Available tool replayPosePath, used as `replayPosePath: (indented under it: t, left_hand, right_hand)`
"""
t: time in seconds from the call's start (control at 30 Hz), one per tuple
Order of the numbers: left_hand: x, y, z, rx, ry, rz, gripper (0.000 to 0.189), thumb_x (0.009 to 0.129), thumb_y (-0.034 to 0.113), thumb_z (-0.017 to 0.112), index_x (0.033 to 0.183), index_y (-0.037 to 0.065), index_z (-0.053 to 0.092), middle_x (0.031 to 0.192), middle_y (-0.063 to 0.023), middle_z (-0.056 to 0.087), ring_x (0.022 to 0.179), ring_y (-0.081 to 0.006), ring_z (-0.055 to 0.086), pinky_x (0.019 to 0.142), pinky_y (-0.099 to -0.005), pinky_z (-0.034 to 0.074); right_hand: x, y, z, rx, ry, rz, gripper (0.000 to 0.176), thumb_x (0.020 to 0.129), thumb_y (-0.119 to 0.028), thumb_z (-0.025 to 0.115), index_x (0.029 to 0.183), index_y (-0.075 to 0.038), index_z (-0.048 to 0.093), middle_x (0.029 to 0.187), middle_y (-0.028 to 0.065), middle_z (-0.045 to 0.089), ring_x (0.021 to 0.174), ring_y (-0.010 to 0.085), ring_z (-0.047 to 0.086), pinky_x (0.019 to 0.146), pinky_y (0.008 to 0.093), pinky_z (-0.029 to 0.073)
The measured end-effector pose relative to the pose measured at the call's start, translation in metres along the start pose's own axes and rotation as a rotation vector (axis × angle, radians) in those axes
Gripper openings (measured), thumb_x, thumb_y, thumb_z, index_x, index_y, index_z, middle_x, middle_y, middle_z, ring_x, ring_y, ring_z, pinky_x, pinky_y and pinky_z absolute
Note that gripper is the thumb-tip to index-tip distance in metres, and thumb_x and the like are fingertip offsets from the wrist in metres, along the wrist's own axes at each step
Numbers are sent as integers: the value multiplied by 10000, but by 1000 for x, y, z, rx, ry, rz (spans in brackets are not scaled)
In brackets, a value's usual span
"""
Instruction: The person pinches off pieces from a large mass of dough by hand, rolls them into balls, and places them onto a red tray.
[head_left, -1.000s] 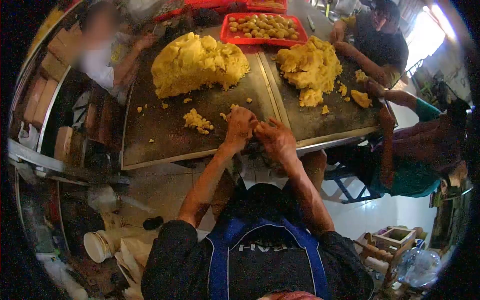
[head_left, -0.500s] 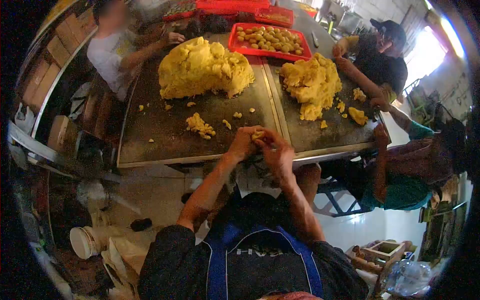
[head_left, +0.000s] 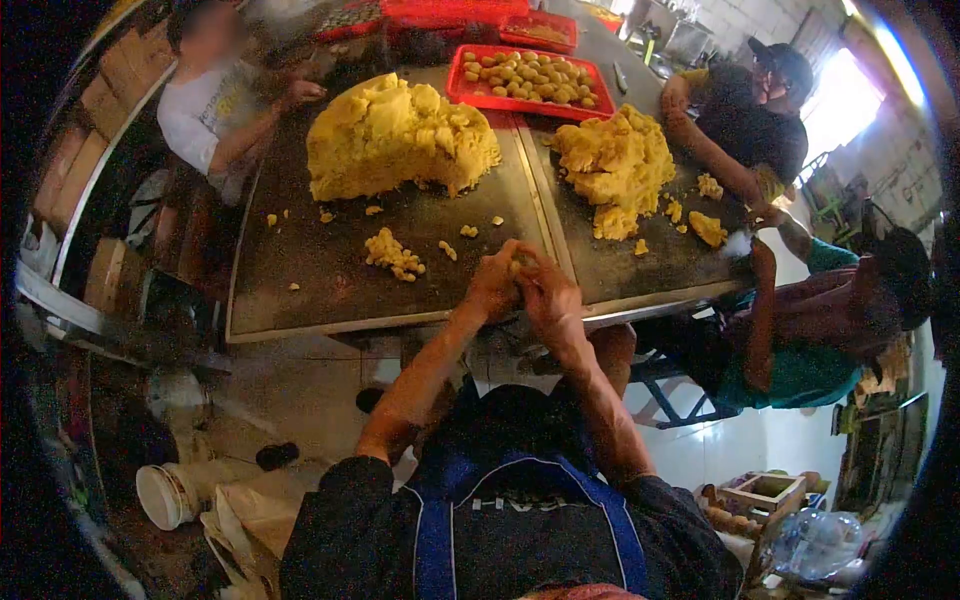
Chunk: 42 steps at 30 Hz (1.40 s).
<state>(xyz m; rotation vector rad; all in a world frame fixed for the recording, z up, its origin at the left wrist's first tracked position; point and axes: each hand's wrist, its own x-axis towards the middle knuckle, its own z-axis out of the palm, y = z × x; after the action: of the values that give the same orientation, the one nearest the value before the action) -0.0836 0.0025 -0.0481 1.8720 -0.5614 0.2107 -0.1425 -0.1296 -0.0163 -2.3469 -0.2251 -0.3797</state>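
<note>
Change since a second ago: both hands have lifted off the tabletop edge, and a yellow lump, hidden before, shows between them.

- Left hand (head_left: 493,282): fingers curled nearly closed, pinching the dough lump (head_left: 517,263).
- Right hand (head_left: 550,297): likewise curled, pressed against the left, gripping the same lump from the other side.
- Tabletop (head_left: 320,295): dark metal, directly beneath both hands.
- Crumbled dough (head_left: 392,252): near, beyond the left hand.
- Large dough mound (head_left: 395,135): well beyond the left hand.
- Second mound (head_left: 615,160): beyond the right hand.
- Red tray (head_left: 530,102) of dough balls: farthest off, past both mounds.
- Co-workers' arms: at the far left and right, apart from these hands.
</note>
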Motion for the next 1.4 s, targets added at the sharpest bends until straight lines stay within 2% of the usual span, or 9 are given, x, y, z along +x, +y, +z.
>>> replayPosePath:
  t: [0.37, 0.47, 0.57, 0.73, 0.87, 0.93, 0.97, 1.03, 1.4]
  left_hand:
    - [6, 20, 3, 59, -85, 25, 337, 767, 126, 736, 1096, 66, 703, 947, -152, 729, 874, -258, 729, 776, -357, 563]
    - [9, -16, 16, -135, 17, -51, 320, 814, 166, 715, 1121, 78, 698, 953, -151, 728, 877, -231, 724, 763, -354, 555]
    - [11, -2, 10, -120, -79, 8, 358, 845, 194, 710, 1180, 82, 655, 958, -152, 725, 854, -223, 719, 754, -362, 548]
    - [7, -2, 7, -77, -156, -53, 444, 894, 329, 676, 1254, 86, 585, 917, -143, 707, 865, -213, 705, 749, -372, 539]
    - [11, -29, 31, -213, -67, -100, 409, 897, 387, 666, 1147, 65, 628, 931, -137, 703, 881, -214, 700, 760, -377, 538]
    - [18, -105, 50, -1363, -239, -695, 396, 878, 316, 697, 1162, 54, 610, 973, -152, 706, 883, -216, 700, 759, -372, 541]
    - [18, -80, 43, -1361, -240, -696, 396, 878, 316, 697, 1162, 54, 610, 973, -152, 706, 883, -216, 700, 759, -372, 541]
    - [14, 0, 16, 145, -187, -116, 490, 853, 202, 722, 1292, 74, 546, 986, -131, 704, 880, -209, 690, 763, -364, 544]
    - [9, -20, 24, -376, -89, -61, 217, 839, 111, 724, 1041, 39, 691, 822, -50, 682, 763, -177, 649, 697, -319, 517]
  right_hand:
    - [2, -2, -13, 226, 163, 63, 462, 897, -132, 701, 1317, -90, 515, 995, 145, 717, 881, 307, 714, 724, 398, 568]
    - [1, -13, -31, -42, 57, -266, 452, 892, -114, 690, 1308, -75, 517, 1071, 155, 699, 953, 326, 694, 777, 420, 556]
    - [0, -14, -27, 411, 129, 251, 467, 887, -102, 674, 1319, -63, 502, 1194, 178, 654, 1068, 351, 648, 854, 445, 530]
    - [-1, 12, -24, 122, 138, -320, 496, 858, -38, 652, 1326, -97, 499, 1240, 170, 635, 1108, 371, 618, 910, 447, 511]
    - [5, 4, -31, 268, 233, 65, 495, 809, -26, 627, 1289, -100, 533, 1201, 167, 646, 1076, 403, 616, 937, 463, 497]
    - [-1, 7, -28, 120, 41, -58, 485, 774, -39, 631, 1252, -58, 552, 1153, 169, 651, 1092, 407, 602, 944, 475, 489]
    - [-2, 8, -26, 46, -59, -124, 483, 757, -46, 633, 1234, -36, 561, 1128, 170, 653, 1100, 410, 596, 947, 481, 485]
    - [-6, 15, -23, 95, -12, -78, 499, 751, -46, 642, 1243, -37, 560, 1132, 172, 652, 1100, 409, 596, 946, 485, 483]
    - [-9, 52, 21, -142, -43, -100, 637, 869, -47, 571, 1468, -91, 359, 1166, 211, 650, 1002, 404, 637, 870, 494, 507]
